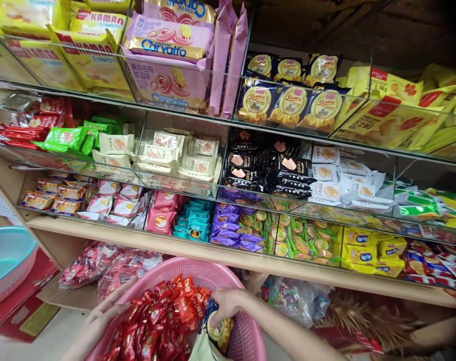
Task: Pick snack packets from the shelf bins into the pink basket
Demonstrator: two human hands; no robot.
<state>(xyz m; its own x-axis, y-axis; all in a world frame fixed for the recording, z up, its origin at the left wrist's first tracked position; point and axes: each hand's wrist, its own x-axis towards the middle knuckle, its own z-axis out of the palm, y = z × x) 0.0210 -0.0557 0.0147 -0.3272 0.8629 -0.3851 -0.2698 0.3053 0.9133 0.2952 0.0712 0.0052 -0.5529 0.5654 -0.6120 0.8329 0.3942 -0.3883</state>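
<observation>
Gripping a navy packet [225, 333], the right hand [225, 304] curls.

The pink basket [252, 321] is smooth moulded plastic with a perforated wall, holding red wrapped pieces [158, 311] in shiny, crinkled, foil-like film, and the navy packet [223, 333] at its side has a glossy plastic-film skin. Smooth, pale wood-look board makes the shelf edge [190, 252], while the front panels [175, 82] are clear and reflective, glass or plastic. Below, clear bags [303, 301] look thin, shiny and wrinkled beside a rough, feathery brown tuft [371, 318].
</observation>
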